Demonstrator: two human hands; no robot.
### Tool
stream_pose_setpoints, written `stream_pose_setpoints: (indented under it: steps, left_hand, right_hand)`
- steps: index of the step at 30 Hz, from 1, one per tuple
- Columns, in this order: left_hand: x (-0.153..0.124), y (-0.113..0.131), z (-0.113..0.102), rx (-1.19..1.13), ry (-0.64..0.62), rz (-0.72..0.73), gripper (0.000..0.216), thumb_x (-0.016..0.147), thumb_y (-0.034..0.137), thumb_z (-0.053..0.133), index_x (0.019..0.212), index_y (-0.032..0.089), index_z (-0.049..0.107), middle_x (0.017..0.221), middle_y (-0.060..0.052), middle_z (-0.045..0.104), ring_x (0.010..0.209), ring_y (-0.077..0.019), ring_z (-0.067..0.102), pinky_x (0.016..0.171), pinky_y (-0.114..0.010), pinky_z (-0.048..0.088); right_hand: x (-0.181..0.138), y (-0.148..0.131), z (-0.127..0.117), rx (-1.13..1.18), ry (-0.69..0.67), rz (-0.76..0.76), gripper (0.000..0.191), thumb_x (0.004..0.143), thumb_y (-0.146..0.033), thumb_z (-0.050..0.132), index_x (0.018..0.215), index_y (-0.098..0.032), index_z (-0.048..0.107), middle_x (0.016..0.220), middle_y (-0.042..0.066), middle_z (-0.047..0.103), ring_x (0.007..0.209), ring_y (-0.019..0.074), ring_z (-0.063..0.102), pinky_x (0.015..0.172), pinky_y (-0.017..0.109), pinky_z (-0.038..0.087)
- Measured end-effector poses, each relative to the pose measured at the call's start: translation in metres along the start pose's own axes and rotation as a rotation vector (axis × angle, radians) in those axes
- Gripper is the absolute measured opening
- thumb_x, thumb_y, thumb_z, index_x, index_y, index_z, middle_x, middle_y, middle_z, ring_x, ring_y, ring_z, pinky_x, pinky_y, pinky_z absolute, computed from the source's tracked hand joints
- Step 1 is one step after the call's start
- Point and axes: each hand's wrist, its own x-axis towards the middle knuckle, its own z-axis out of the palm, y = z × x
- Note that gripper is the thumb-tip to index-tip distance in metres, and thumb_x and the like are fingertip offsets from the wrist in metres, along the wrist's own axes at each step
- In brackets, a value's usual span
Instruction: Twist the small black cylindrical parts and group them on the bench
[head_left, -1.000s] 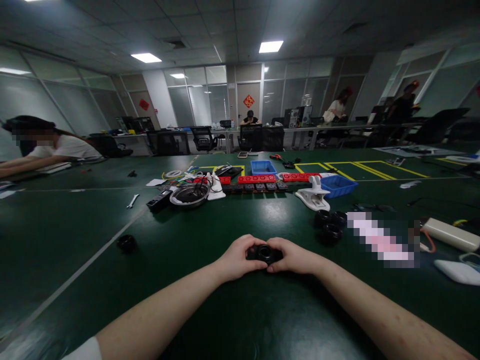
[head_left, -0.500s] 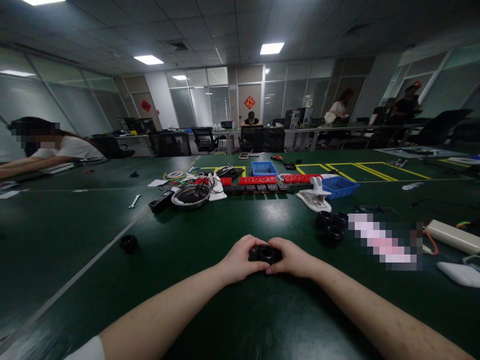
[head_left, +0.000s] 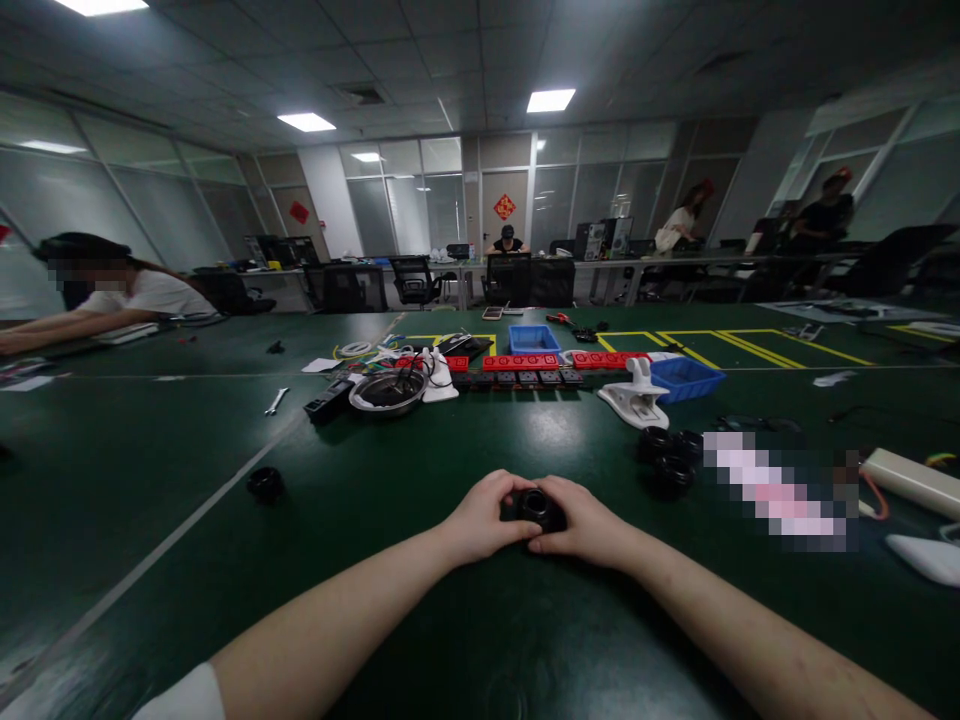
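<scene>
My left hand (head_left: 487,518) and my right hand (head_left: 581,520) meet over the green table in front of me. Between them they grip a black round part (head_left: 534,505) with a ring-shaped top and a dark hole in its middle. Fingers and thumbs curl around its sides and hide much of it; its exact kind does not show. A similar-looking black round piece (head_left: 265,484) lies apart on the left. Several more black round pieces (head_left: 673,470) sit grouped to the right of my right hand.
Ahead lie red power strips (head_left: 521,362), a metal bowl (head_left: 386,393) holding black cable, a white clip stand (head_left: 637,400) and two blue bins (head_left: 684,378). A wrench (head_left: 277,402) rests at left. One person (head_left: 150,290) leans on the table's left side; others are farther back.
The view has shifted slightly, so the surroundings appear a little farther right. Both hands stay around the black round part, and the right thumb has moved slightly.
</scene>
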Motion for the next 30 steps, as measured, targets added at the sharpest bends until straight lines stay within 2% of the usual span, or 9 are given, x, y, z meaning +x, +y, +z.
stream_pose_setpoints:
  steps: [5, 12, 27, 30]
  left_hand:
    - [0.002, -0.004, -0.005, 0.013, -0.072, 0.039, 0.040, 0.066, 0.029, 0.067, 0.103, 0.021, 0.055, 0.086, 0.000, 0.049, 0.072, -0.0132, 0.046, 0.063, -0.022, 0.039]
    - [0.002, -0.003, -0.006, 0.012, -0.075, 0.035, 0.041, 0.065, 0.028, 0.068, 0.103, 0.022, 0.055, 0.085, 0.000, 0.048, 0.072, -0.0132, 0.045, 0.061, -0.022, 0.039]
    - [0.001, -0.003, -0.003, -0.016, -0.050, 0.031, 0.038, 0.065, 0.028, 0.068, 0.100, 0.021, 0.055, 0.087, -0.001, 0.049, 0.074, -0.0139, 0.046, 0.064, -0.023, 0.039]
    - [0.001, -0.003, -0.002, -0.021, -0.044, 0.019, 0.038, 0.064, 0.027, 0.068, 0.099, 0.020, 0.056, 0.087, -0.001, 0.049, 0.074, -0.0139, 0.046, 0.063, -0.023, 0.039]
  right_hand:
    - [0.001, 0.008, -0.010, 0.167, -0.131, -0.025, 0.034, 0.060, -0.030, 0.069, 0.090, -0.017, 0.059, 0.085, 0.002, 0.055, 0.082, 0.0192, 0.051, 0.070, 0.028, 0.039]
    - [0.002, 0.007, -0.007, 0.155, -0.107, 0.004, 0.031, 0.059, -0.028, 0.070, 0.085, -0.016, 0.059, 0.081, 0.001, 0.054, 0.077, 0.0182, 0.051, 0.066, 0.027, 0.039]
    - [0.003, 0.012, -0.002, 0.176, -0.086, 0.015, 0.035, 0.056, -0.030, 0.072, 0.086, -0.016, 0.059, 0.081, 0.000, 0.055, 0.076, 0.0174, 0.050, 0.064, 0.025, 0.037]
    - [0.003, 0.012, 0.001, 0.166, -0.059, 0.065, 0.035, 0.054, -0.031, 0.073, 0.081, -0.016, 0.058, 0.076, -0.001, 0.053, 0.071, 0.0155, 0.050, 0.059, 0.023, 0.036]
